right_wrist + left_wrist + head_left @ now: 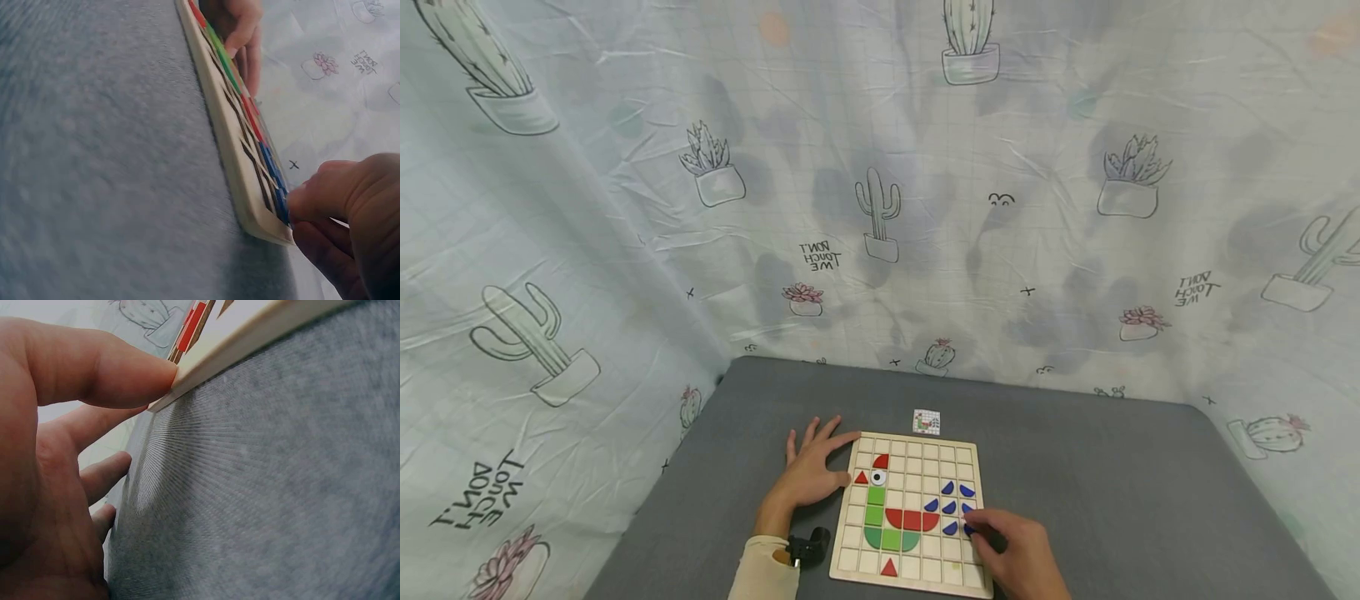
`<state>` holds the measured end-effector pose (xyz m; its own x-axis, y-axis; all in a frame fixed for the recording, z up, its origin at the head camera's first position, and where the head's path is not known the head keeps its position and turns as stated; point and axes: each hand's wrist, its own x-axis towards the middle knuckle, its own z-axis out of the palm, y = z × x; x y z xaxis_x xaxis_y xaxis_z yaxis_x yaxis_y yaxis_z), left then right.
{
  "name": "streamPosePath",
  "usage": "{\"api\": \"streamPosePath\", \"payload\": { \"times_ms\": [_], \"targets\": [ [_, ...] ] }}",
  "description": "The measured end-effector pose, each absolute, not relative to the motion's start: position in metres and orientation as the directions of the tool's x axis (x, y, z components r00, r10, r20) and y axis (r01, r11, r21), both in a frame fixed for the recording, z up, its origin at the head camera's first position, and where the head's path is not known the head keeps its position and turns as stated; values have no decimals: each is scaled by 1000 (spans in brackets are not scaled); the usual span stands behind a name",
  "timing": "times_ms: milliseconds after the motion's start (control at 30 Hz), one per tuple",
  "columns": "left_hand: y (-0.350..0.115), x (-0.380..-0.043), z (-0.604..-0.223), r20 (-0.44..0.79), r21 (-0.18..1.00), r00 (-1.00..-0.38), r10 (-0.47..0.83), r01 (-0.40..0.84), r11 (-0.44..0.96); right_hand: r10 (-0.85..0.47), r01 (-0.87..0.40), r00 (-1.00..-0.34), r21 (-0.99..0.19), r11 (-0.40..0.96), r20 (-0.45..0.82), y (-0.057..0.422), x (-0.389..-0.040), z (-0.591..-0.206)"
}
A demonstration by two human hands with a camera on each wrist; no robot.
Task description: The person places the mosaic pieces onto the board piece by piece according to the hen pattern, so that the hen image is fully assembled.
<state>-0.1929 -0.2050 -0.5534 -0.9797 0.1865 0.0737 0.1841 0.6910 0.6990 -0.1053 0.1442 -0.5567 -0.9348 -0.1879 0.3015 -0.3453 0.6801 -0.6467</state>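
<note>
A square wooden grid board (943, 570) lies on the grey table, bearing green, red and blue flat pieces and a round eye piece (877, 477). My left hand (808, 473) is spread at the board's left side; its thumb (125, 372) touches the edge and the index finger reaches the far left corner. At the right edge, my right hand (1018, 550) has thumb and index fingertips together on a blue half-round piece (967, 528), partly hidden by them. Several other blue pieces (949, 507) sit in cells beside it. Red pieces (912, 520) adjoin green squares (876, 515).
A small printed card (927, 422) with a coloured picture lies just beyond the board's far edge. The grey table (1120, 483) extends on both sides. A pale curtain (880, 125) printed with cacti hangs behind and at the sides.
</note>
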Motion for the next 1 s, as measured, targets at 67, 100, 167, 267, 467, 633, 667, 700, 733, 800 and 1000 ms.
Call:
{"api": "streamPosePath", "payload": {
  "times_ms": [67,100,167,267,467,633,667,700,733,800,1000],
  "targets": [
    [-205,-193,-554,73,697,-979,189,186,693,-168,-337,-937,-665,667,307,146,-104,-555],
    [-206,-193,-554,76,696,-979,190,188,693,-154,-332,-938,-669,665,312,147,-104,-554],
    [-206,-192,-554,75,694,-979,190,188,695,-126,-322,-938,-674,665,323,149,-104,-552],
    [-207,-192,-554,79,694,-979,189,190,695,-89,-319,-929,-657,683,359,155,-105,-549],
    [-208,-191,-555,80,696,-978,192,193,692,-90,-429,-828,-523,737,553,169,-110,-547],
    [-214,-188,-552,71,697,-976,205,195,690,-112,-475,-772,-450,756,626,176,-117,-543],
    [-216,-187,-549,65,701,-977,205,191,687,-122,-489,-757,-433,757,641,177,-119,-541],
    [-219,-186,-545,63,701,-977,206,190,688,-132,-505,-741,-416,756,658,179,-121,-539],
    [-222,-185,-540,60,701,-977,204,187,689,-146,-524,-720,-393,756,679,181,-124,-536],
    [-229,-184,-526,72,694,-977,202,194,694,-171,-555,-675,-341,759,718,187,-129,-528],
    [-253,-170,-464,188,596,-965,182,259,760,-197,-544,-628,-243,803,753,209,-136,-487]
  ]
}}
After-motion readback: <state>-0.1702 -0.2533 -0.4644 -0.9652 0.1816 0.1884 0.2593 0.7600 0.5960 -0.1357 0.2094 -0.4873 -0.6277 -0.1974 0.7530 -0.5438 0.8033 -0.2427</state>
